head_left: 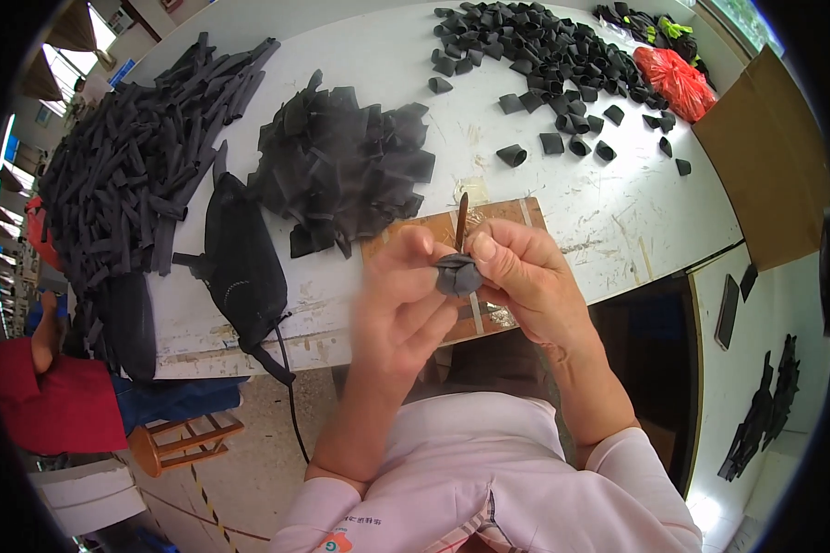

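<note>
Above the table's front edge, my right hand (pixel 522 276) pinches a small dark grey fabric piece (pixel 457 276), bunched into a rounded, folded shape. My left hand (pixel 401 300) is closed on its other side, fingers curled against it and partly smeared by motion. A thin brown pointed rod (pixel 462 221) stands up just behind the piece, beside my right thumb. Its lower end is hidden, so I cannot tell whether it is held or fixed. Under my hands lies a brown board (pixel 526 214) with clear tape on it.
Flat dark pieces (pixel 341 166) are heaped ahead-left, dark strips (pixel 138 147) farther left. A black machine-like body (pixel 244 263) with a cord stands left. Looped black pieces (pixel 535 46) and a red bag (pixel 675 83) lie far right, near a cardboard box (pixel 765 157). Someone in red (pixel 60 396) sits left.
</note>
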`<state>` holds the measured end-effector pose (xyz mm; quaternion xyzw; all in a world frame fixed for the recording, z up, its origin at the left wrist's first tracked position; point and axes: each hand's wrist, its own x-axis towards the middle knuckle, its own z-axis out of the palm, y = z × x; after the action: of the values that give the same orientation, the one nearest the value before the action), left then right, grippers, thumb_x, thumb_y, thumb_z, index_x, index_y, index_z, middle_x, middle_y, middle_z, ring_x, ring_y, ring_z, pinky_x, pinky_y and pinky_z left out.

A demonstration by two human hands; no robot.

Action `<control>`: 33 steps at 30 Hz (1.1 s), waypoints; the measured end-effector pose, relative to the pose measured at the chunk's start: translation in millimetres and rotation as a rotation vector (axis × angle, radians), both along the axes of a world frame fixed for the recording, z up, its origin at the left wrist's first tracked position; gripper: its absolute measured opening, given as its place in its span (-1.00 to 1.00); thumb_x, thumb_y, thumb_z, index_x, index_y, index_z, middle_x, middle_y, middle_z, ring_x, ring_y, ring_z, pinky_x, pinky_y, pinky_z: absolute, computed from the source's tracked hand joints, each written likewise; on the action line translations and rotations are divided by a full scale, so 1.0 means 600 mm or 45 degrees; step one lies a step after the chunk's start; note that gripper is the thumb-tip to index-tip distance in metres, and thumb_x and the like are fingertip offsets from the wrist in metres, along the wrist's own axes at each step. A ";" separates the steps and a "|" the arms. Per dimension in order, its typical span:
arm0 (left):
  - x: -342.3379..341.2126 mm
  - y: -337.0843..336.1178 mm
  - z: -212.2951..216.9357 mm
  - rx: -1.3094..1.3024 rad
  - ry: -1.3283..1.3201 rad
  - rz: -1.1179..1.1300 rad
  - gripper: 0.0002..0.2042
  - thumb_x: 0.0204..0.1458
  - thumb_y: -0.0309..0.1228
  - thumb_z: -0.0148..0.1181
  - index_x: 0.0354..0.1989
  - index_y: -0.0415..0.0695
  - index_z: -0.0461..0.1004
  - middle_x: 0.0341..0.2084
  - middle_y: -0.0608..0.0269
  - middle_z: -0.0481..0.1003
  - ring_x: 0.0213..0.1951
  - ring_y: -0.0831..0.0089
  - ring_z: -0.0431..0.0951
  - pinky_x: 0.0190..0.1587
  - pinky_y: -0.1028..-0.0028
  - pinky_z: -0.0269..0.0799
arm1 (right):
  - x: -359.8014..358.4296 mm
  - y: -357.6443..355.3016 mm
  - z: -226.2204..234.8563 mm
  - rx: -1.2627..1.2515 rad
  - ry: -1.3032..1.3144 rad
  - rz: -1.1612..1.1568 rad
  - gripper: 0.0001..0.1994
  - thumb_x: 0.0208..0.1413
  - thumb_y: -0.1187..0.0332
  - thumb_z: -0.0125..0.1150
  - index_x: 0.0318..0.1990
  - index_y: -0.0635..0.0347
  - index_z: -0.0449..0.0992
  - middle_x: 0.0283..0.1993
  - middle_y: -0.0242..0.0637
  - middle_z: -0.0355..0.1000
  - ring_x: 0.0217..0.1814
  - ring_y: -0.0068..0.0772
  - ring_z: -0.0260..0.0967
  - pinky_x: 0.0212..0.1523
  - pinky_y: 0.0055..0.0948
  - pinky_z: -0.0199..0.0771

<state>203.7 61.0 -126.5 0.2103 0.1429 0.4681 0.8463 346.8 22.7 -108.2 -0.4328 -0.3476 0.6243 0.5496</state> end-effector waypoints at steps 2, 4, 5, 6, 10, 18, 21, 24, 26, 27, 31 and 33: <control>0.001 0.013 0.040 -0.235 -0.590 -0.434 -0.73 -0.03 -0.59 -0.11 -0.10 -0.34 0.26 -0.38 -0.01 0.45 -0.89 0.75 0.01 -0.86 0.70 -0.07 | -0.005 0.021 0.050 0.235 -0.060 0.000 -0.75 0.08 0.21 0.05 -0.51 0.17 0.37 -0.62 -0.56 0.16 -0.66 -0.79 -0.07 -0.67 -0.76 -0.07; 0.009 0.032 0.037 -0.282 -0.592 -0.386 -0.73 -0.01 -0.57 -0.11 -0.09 -0.33 0.26 -0.39 0.02 0.45 -0.89 0.75 -0.01 -0.85 0.71 -0.09 | 0.008 0.047 0.057 0.190 -0.059 0.035 -0.74 0.08 0.20 0.05 -0.51 0.18 0.37 -0.63 -0.56 0.15 -0.65 -0.79 -0.07 -0.67 -0.76 -0.07; 0.011 0.039 0.032 -0.337 -0.593 -0.342 -0.73 0.02 -0.55 -0.12 -0.08 -0.32 0.27 -0.39 0.05 0.46 -0.89 0.75 -0.02 -0.84 0.72 -0.10 | 0.013 0.054 0.059 0.139 -0.056 0.064 -0.74 0.09 0.20 0.04 -0.51 0.18 0.37 -0.63 -0.57 0.14 -0.65 -0.79 -0.08 -0.67 -0.77 -0.07; 0.009 0.043 0.023 -0.330 -0.595 -0.343 -0.73 0.02 -0.55 -0.12 -0.08 -0.32 0.27 -0.39 0.05 0.46 -0.89 0.75 -0.02 -0.84 0.72 -0.10 | 0.014 0.059 0.039 0.145 -0.059 0.065 -0.74 0.09 0.20 0.04 -0.51 0.18 0.37 -0.63 -0.57 0.14 -0.65 -0.79 -0.08 -0.67 -0.77 -0.07; 0.010 0.045 -0.013 -0.238 -0.216 -0.222 -0.79 0.03 -0.53 -0.07 -0.16 -0.24 0.36 -0.44 0.15 0.47 -0.88 0.75 -0.03 -0.81 0.73 -0.17 | 0.027 0.073 -0.025 0.073 0.151 0.189 -0.73 0.09 0.19 0.03 -0.52 0.18 0.36 -0.63 -0.57 0.14 -0.63 -0.79 -0.06 -0.66 -0.78 -0.06; 0.016 0.052 0.019 -0.363 -0.352 -0.356 -0.85 0.01 -0.53 -0.04 -0.22 -0.19 0.32 -0.54 0.23 0.41 -0.83 0.74 0.00 -0.79 0.72 -0.12 | 0.028 0.080 0.000 0.160 0.173 0.197 -0.70 0.08 0.15 0.06 -0.55 0.18 0.38 -0.68 -0.58 0.13 -0.67 -0.77 -0.03 -0.68 -0.72 -0.03; 0.015 0.051 0.000 -0.314 -0.146 -0.230 -0.86 -0.01 -0.56 -0.04 -0.25 -0.20 0.33 -0.55 0.26 0.40 -0.83 0.75 0.00 -0.79 0.71 -0.13 | 0.030 0.082 -0.046 0.167 0.140 0.241 -0.70 0.07 0.15 0.07 -0.54 0.18 0.39 -0.68 -0.56 0.16 -0.67 -0.75 0.00 -0.67 -0.71 0.00; 0.011 0.041 -0.009 -0.103 -0.020 -0.139 -0.84 -0.04 -0.59 -0.01 -0.25 -0.20 0.32 -0.53 0.28 0.40 -0.74 0.73 0.17 -0.73 0.70 0.02 | 0.035 0.079 -0.048 0.242 -0.006 0.245 -0.71 0.06 0.17 0.08 -0.54 0.18 0.40 -0.65 -0.54 0.19 -0.63 -0.76 0.04 -0.66 -0.72 0.03; 0.027 0.033 0.006 -0.024 0.130 0.005 -0.75 -0.07 -0.60 0.03 -0.16 -0.22 0.31 -0.46 0.28 0.41 -0.54 0.63 0.35 -0.50 0.67 0.26 | 0.042 0.079 -0.043 0.263 -0.179 0.187 -0.72 0.06 0.18 0.09 -0.52 0.21 0.40 -0.64 -0.54 0.20 -0.62 -0.75 0.06 -0.65 -0.72 0.05; 0.036 0.032 0.009 0.270 0.392 0.276 -0.69 -0.09 -0.61 0.04 -0.10 -0.23 0.29 -0.43 0.27 0.41 -0.43 0.55 0.37 -0.37 0.63 0.28 | 0.044 0.079 -0.040 0.277 -0.349 0.131 -0.72 0.05 0.19 0.09 -0.50 0.24 0.41 -0.64 -0.54 0.20 -0.60 -0.75 0.08 -0.64 -0.72 0.07; 0.028 0.043 0.031 1.040 0.870 0.577 -0.67 -0.15 -0.59 0.14 -0.13 -0.23 0.37 -0.34 0.27 0.43 -0.28 0.48 0.39 -0.16 0.54 0.28 | 0.022 0.052 -0.023 0.473 -0.594 -0.327 -0.72 0.05 0.20 0.10 -0.42 0.29 0.42 -0.58 -0.49 0.23 -0.58 -0.74 0.13 -0.63 -0.71 0.13; 0.032 0.041 0.033 1.245 0.991 0.579 -0.87 -0.13 -0.55 0.18 -0.36 -0.22 0.48 -0.37 0.30 0.44 -0.29 0.53 0.40 -0.19 0.55 0.28 | 0.013 0.035 -0.004 0.613 -0.450 -0.371 -0.74 -0.02 0.25 0.18 -0.34 0.30 0.43 -0.48 -0.39 0.29 -0.54 -0.67 0.20 -0.60 -0.67 0.20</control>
<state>222.8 85.9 -106.8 0.6885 0.2499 0.5357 0.4202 354.4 43.8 -110.7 -0.4374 -0.5095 0.3544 0.6507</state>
